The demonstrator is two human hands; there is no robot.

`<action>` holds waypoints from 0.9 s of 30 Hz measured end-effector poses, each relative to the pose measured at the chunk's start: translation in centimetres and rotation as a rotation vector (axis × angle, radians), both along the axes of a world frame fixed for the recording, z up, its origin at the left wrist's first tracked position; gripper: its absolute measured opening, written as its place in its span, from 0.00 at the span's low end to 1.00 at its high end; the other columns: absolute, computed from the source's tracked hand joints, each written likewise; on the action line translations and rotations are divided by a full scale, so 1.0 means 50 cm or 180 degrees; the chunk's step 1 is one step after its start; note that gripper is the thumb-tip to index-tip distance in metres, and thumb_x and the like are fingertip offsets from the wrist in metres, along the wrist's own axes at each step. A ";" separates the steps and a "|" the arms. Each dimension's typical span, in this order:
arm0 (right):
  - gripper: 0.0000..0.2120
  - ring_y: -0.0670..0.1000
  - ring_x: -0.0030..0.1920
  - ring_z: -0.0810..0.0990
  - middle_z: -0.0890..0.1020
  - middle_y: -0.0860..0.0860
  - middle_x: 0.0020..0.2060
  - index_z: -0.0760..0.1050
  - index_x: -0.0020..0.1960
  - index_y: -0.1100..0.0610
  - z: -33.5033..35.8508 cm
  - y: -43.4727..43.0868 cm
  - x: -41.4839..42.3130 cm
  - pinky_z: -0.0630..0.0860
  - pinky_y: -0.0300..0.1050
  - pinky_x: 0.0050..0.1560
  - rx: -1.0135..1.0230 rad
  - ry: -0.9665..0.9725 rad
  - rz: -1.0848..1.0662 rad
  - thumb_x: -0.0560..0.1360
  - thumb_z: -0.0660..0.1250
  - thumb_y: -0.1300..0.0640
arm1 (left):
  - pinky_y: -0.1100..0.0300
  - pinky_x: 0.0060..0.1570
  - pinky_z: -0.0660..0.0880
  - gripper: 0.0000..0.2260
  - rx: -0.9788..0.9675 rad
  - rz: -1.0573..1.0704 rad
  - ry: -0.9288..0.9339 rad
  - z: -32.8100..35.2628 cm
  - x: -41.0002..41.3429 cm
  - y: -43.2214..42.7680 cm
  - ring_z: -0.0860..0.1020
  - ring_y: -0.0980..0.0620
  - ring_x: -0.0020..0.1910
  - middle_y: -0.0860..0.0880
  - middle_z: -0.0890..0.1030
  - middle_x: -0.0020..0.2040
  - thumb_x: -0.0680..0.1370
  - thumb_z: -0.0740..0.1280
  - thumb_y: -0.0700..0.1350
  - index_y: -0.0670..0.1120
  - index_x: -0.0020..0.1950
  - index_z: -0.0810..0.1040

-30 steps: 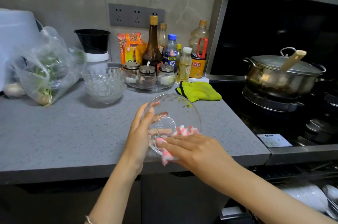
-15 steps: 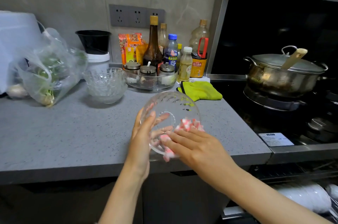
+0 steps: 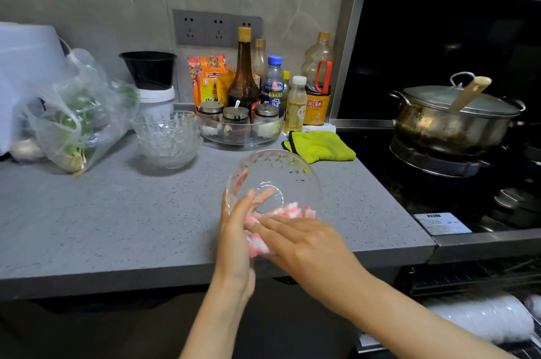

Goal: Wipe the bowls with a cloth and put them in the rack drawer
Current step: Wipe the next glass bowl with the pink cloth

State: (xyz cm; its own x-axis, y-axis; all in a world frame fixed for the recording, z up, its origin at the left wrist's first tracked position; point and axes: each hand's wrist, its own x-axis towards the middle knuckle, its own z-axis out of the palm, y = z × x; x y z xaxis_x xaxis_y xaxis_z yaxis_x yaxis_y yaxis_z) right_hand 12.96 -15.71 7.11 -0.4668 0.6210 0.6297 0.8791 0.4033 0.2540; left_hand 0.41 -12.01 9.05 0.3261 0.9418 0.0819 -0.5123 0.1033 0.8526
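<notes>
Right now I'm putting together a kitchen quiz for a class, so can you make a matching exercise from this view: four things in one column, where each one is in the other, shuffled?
Things
1. glass bowl
2. stack of glass bowls
3. green cloth
4. steel pot

Places
a. on the stove burner
b. held tilted by the left hand
c. on the counter beside the bagged greens
d. lying flat at the counter's stove-side edge

Pairs: 1-b, 2-c, 3-d, 4-a
</notes>
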 end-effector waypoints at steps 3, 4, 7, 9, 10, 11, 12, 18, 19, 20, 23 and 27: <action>0.15 0.51 0.59 0.80 0.82 0.52 0.59 0.79 0.62 0.57 0.002 -0.001 0.018 0.76 0.46 0.58 -0.0063 -0.0053 0.0179 0.77 0.67 0.54 | 0.51 0.44 0.80 0.21 0.0140 -0.0091 0.0293 0.018 -0.023 0.019 0.84 0.42 0.49 0.45 0.84 0.54 0.72 0.61 0.57 0.56 0.64 0.74; 0.15 0.51 0.59 0.80 0.82 0.51 0.58 0.79 0.61 0.57 0.009 0.000 0.028 0.74 0.47 0.60 -0.0005 -0.0158 0.0195 0.79 0.63 0.51 | 0.51 0.45 0.81 0.21 0.0236 -0.0119 0.0428 0.021 -0.033 0.031 0.84 0.43 0.48 0.45 0.84 0.54 0.72 0.60 0.57 0.56 0.64 0.74; 0.17 0.53 0.58 0.80 0.82 0.51 0.57 0.80 0.59 0.56 0.014 0.007 0.038 0.70 0.47 0.63 0.0125 -0.0443 0.0030 0.82 0.56 0.50 | 0.57 0.43 0.81 0.21 0.0424 -0.0035 0.0553 0.026 -0.040 0.039 0.83 0.44 0.51 0.47 0.84 0.54 0.71 0.63 0.57 0.57 0.64 0.75; 0.16 0.52 0.57 0.81 0.83 0.51 0.57 0.80 0.60 0.57 0.015 0.009 0.015 0.71 0.44 0.59 0.0151 -0.0312 -0.0062 0.79 0.59 0.53 | 0.56 0.45 0.79 0.21 0.0350 0.0119 0.0402 0.019 -0.023 0.023 0.82 0.45 0.54 0.48 0.83 0.56 0.67 0.71 0.55 0.59 0.61 0.77; 0.17 0.51 0.56 0.82 0.83 0.51 0.56 0.80 0.59 0.57 0.012 0.010 0.002 0.73 0.43 0.56 0.0159 -0.0123 -0.0059 0.77 0.59 0.53 | 0.52 0.48 0.79 0.23 0.0249 0.0160 0.0307 0.014 -0.011 0.014 0.82 0.44 0.54 0.49 0.83 0.57 0.66 0.73 0.53 0.60 0.60 0.77; 0.17 0.50 0.55 0.82 0.83 0.51 0.56 0.80 0.59 0.57 0.010 0.010 -0.009 0.74 0.42 0.54 0.0142 0.0073 -0.0043 0.76 0.60 0.54 | 0.48 0.51 0.78 0.24 0.0156 0.0171 0.0211 0.009 -0.002 0.007 0.83 0.43 0.53 0.48 0.82 0.58 0.65 0.73 0.51 0.60 0.61 0.76; 0.16 0.50 0.55 0.82 0.83 0.51 0.56 0.80 0.60 0.58 0.009 0.011 -0.016 0.74 0.41 0.53 0.0119 0.0190 -0.0014 0.76 0.61 0.54 | 0.46 0.53 0.78 0.23 0.0076 0.0161 0.0134 0.008 0.002 0.002 0.83 0.41 0.52 0.47 0.82 0.58 0.66 0.71 0.52 0.60 0.62 0.76; 0.19 0.52 0.57 0.81 0.83 0.50 0.56 0.80 0.59 0.55 0.012 0.007 0.036 0.72 0.47 0.61 0.0154 -0.0307 0.0191 0.83 0.54 0.49 | 0.50 0.46 0.78 0.17 0.0295 -0.0154 0.0680 0.020 -0.046 0.046 0.84 0.43 0.49 0.46 0.84 0.54 0.74 0.60 0.57 0.60 0.62 0.76; 0.18 0.52 0.57 0.81 0.83 0.50 0.55 0.81 0.59 0.55 0.017 0.005 0.041 0.72 0.47 0.60 0.0180 -0.0396 0.0118 0.83 0.54 0.50 | 0.52 0.45 0.78 0.17 0.0296 -0.0159 0.0679 0.020 -0.045 0.046 0.84 0.44 0.49 0.46 0.84 0.55 0.75 0.61 0.56 0.59 0.63 0.76; 0.17 0.52 0.56 0.81 0.83 0.49 0.55 0.81 0.59 0.55 0.019 0.004 0.038 0.73 0.46 0.58 0.0210 -0.0424 0.0038 0.82 0.56 0.51 | 0.54 0.45 0.78 0.16 0.0253 -0.0154 0.0597 0.021 -0.039 0.037 0.84 0.44 0.49 0.46 0.84 0.55 0.75 0.62 0.54 0.59 0.63 0.76; 0.15 0.48 0.53 0.82 0.84 0.47 0.52 0.81 0.57 0.55 0.016 -0.004 -0.003 0.77 0.43 0.48 0.0232 0.0080 -0.0051 0.78 0.61 0.52 | 0.56 0.39 0.80 0.23 0.0024 -0.0058 0.0130 0.018 -0.003 0.003 0.84 0.43 0.48 0.45 0.83 0.56 0.67 0.70 0.49 0.56 0.62 0.76; 0.16 0.47 0.57 0.80 0.83 0.49 0.57 0.80 0.60 0.56 0.016 -0.005 -0.003 0.75 0.41 0.54 0.0038 0.0323 0.0233 0.79 0.60 0.51 | 0.48 0.43 0.81 0.20 -0.0063 -0.0071 0.0193 0.025 -0.008 0.006 0.84 0.40 0.47 0.44 0.83 0.55 0.72 0.63 0.55 0.56 0.63 0.75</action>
State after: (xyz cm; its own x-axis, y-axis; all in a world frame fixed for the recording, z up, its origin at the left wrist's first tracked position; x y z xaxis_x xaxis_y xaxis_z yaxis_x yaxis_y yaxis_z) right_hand 12.81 -15.98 7.89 -0.4440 0.5798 0.6832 0.8689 0.4648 0.1703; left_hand 0.04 -11.74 10.28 0.3509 0.9354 0.0427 -0.4572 0.1314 0.8796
